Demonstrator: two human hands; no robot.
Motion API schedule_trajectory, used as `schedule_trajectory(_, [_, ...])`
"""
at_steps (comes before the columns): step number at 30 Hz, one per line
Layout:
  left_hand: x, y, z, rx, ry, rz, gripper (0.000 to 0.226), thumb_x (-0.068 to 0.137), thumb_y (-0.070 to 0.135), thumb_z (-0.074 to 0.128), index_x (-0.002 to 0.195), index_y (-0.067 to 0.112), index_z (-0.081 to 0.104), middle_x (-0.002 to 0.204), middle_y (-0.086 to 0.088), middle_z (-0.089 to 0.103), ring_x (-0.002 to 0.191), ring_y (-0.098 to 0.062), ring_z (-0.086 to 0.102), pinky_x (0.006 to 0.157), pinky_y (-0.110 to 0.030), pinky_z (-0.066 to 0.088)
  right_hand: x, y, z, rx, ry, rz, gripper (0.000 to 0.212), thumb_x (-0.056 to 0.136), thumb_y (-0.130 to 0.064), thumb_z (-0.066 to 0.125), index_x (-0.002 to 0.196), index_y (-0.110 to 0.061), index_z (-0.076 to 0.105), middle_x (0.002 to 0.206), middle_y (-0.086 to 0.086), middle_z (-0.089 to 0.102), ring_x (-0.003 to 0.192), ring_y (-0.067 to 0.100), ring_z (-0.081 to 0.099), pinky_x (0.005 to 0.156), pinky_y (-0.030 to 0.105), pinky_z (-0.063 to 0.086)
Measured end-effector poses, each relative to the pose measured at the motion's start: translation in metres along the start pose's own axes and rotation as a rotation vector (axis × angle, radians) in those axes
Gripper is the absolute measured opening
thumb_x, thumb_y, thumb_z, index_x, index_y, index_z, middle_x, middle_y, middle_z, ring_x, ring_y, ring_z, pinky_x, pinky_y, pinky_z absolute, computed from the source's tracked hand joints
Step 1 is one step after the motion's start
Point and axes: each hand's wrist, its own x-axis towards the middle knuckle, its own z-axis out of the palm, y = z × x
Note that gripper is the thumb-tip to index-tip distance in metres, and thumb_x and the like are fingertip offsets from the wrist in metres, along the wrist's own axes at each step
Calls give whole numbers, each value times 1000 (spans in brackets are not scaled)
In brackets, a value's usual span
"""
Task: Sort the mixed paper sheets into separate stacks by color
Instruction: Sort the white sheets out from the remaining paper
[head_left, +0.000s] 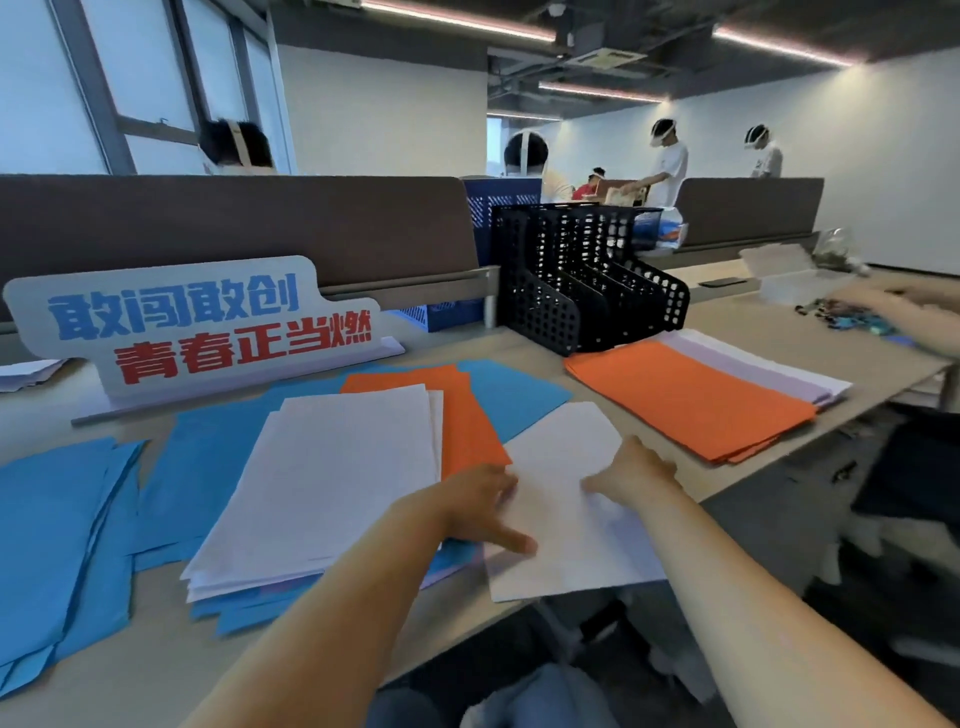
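At the desk's (753, 338) near edge, a person handles a single white sheet (561, 525), partway through sorting paper by colour. The left hand (483, 512) lies spread on the sheet's left edge, fingers straight and apart, gripping nothing that shows. The right hand (631, 475) rests on the sheet's far side with its fingers hidden behind its own back, so whether it grips or only presses cannot be told. The sheet lies just right of the mixed pile (332, 483), one corner hanging past the desk edge.

The step in hand appears to be drawing this sheet clear of the pile. The next move likely calls for lifting it by an edge and carrying it over the orange stack (685, 405) to the pale stack (779, 371) just behind, without dragging other sheets along.

All the paper is thin, matte and rectangular. The pile fans white over orange over blue, and a blue stack (52, 545) at far left sits ragged-edged. Behind stand a black perforated plastic rack (587, 275) and a flat cut-out sign (197, 322) lettered in blue and red.
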Motion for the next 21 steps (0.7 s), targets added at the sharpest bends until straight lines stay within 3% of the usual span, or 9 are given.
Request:
schedule_trajectory(5, [9,8,3,52,-20,41,87,80,52,65,149,21,22,156,5,15,142,-19,20,114,-35,17,4,24,-11,88,70,21,85,72,-44,74,138,-10,32,138,11,43,127,34,40,94,36,41])
schedule_trajectory(10, [17,10,4,103,-69,113,87,83,50,62,151,25,13,159,8,2,145,-14,8,116,-33,8,6,48,-25,317,94,56,71,73,-30,77,129,-1,45,123,14,57,109,32,56,83,33,49])
schedule_trajectory(12, [20,13,3,120,-96,136,87,83,50,62,150,26,13,158,8,2,146,-15,7,118,-37,8,4,54,-30,435,89,56,65,77,-23,75,128,4,45,121,16,57,105,32,56,76,31,45])
schedule_trajectory(14, [25,14,2,95,-112,133,86,80,51,64,149,28,17,158,8,6,145,-16,11,119,-39,12,2,60,-34,511,72,59,56,81,-18,72,126,6,48,120,18,58,96,29,54,74,29,42])
schedule_trajectory(16, [30,15,2,22,-89,116,76,81,50,64,145,26,30,156,5,20,141,-18,25,115,-33,22,1,65,-36,533,45,57,41,84,-14,67,118,4,56,117,20,61,88,25,52,71,27,41])
schedule_trajectory(18, [34,17,4,-9,3,107,62,85,49,60,138,22,42,148,1,36,131,-18,39,107,-30,30,-8,65,-41,571,61,14,17,86,-9,61,91,7,62,99,24,65,81,23,52,63,25,38])
schedule_trajectory(19, [37,17,5,-18,39,99,60,87,50,57,137,21,43,145,1,40,129,-18,41,106,-29,31,-11,63,-44,609,66,-15,20,87,-8,58,83,11,61,91,28,64,77,22,51,59,24,35])
schedule_trajectory(21, [40,17,8,-69,66,84,60,89,49,54,140,21,39,147,3,38,131,-17,39,107,-28,28,-21,54,-53,747,42,-115,23,90,-8,56,84,13,61,89,30,64,70,21,53,56,25,35])
